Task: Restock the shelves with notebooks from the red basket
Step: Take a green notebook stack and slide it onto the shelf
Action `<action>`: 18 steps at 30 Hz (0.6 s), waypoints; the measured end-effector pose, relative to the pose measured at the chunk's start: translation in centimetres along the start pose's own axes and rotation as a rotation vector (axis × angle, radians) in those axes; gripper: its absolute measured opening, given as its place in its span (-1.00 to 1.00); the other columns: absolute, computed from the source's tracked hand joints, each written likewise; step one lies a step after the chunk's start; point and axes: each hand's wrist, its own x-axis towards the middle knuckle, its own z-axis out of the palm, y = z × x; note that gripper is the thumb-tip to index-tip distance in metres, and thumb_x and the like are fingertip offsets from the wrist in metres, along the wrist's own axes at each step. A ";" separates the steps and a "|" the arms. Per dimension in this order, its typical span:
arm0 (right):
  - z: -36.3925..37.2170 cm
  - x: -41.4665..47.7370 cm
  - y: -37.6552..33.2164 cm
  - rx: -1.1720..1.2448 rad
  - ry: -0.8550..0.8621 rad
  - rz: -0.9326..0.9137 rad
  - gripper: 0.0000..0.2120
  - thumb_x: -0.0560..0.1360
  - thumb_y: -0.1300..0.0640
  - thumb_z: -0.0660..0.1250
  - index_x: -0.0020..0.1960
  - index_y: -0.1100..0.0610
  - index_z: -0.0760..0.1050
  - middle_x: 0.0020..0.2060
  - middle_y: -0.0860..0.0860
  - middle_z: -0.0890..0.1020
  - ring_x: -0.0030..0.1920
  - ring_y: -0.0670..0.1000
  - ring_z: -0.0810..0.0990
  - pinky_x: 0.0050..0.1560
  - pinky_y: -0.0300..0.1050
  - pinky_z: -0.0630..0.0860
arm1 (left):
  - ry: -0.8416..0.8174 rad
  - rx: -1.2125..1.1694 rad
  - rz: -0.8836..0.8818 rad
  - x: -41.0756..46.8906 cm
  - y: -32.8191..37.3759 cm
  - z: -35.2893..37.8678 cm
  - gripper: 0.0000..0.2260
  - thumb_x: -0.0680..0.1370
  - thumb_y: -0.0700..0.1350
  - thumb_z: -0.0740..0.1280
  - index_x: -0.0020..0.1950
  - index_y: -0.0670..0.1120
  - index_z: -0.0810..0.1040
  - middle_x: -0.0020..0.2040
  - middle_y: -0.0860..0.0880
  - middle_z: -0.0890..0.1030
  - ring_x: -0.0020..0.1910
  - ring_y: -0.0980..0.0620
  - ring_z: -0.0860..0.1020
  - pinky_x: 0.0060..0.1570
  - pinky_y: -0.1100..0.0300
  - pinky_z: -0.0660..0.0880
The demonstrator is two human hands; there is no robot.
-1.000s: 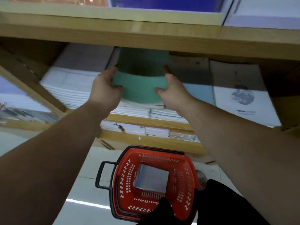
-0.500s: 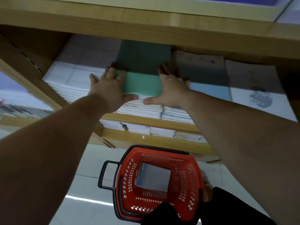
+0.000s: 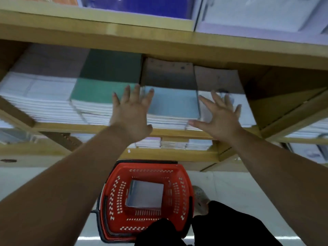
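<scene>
Four notebook piles sit side by side on the light wooden shelf (image 3: 88,127): the green-covered pile (image 3: 95,93), a white pile (image 3: 39,93) on its left, a pale blue pile (image 3: 174,102) on its right, then a second white pile (image 3: 247,115), then bare wood. Both hands lay on the green pile before. Now the left hand (image 3: 132,119) is at its right edge and the right hand (image 3: 220,119) two piles over, fingers spread, holding nothing. Below it, the red plastic basket (image 3: 184,176) holds one grey notebook pile (image 3: 145,194).
</scene>
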 end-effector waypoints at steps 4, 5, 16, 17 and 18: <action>-0.8 0.6 7.3 -0.044 -0.148 0.143 0.02 0.24 -0.61 0.29 0.54 -0.45 -0.14 0.64 -0.04 -0.22 0.60 0.30 -0.26 0.52 0.47 -0.05 | -0.056 -0.108 0.066 0.6 7.8 1.4 -0.17 0.56 0.33 0.23 0.63 0.19 -0.23 0.66 -0.08 -0.21 0.63 -0.21 -0.20 0.53 -0.33 -0.13; -0.8 0.9 8.5 -0.024 -0.172 0.126 0.01 0.25 -0.60 0.31 0.55 -0.44 -0.12 0.64 -0.02 -0.23 0.60 0.31 -0.25 0.54 0.41 -0.03 | -0.071 -0.122 0.081 1.0 9.2 1.6 -0.21 0.57 0.34 0.20 0.63 0.22 -0.21 0.66 -0.05 -0.23 0.63 -0.20 -0.21 0.53 -0.34 -0.14; 0.0 4.9 8.2 0.035 -0.181 -0.049 -0.07 0.30 -0.57 0.30 0.56 -0.42 -0.02 0.63 0.06 -0.09 0.51 0.39 0.07 0.47 0.13 0.23 | -0.096 -0.170 -0.056 5.9 12.3 2.3 -0.49 0.69 0.16 0.09 0.60 0.35 -0.03 0.65 0.23 -0.09 0.65 -0.01 -0.13 0.46 -0.45 -0.02; -0.1 5.1 8.1 0.028 -0.179 -0.063 -0.07 0.31 -0.57 0.30 0.56 -0.41 -0.02 0.63 0.07 -0.08 0.49 0.39 0.10 0.47 0.11 0.23 | -0.105 -0.173 -0.065 6.0 12.3 2.3 -0.48 0.70 0.14 0.10 0.60 0.35 -0.06 0.65 0.23 -0.10 0.65 -0.01 -0.14 0.45 -0.46 -0.03; 0.0 5.1 8.1 0.025 -0.181 -0.071 -0.07 0.32 -0.56 0.30 0.56 -0.41 -0.04 0.63 0.07 -0.08 0.49 0.38 0.10 0.47 0.11 0.22 | -0.115 -0.172 -0.070 6.0 12.3 2.2 -0.47 0.70 0.13 0.10 0.60 0.35 -0.08 0.65 0.23 -0.11 0.65 -0.01 -0.15 0.45 -0.48 -0.05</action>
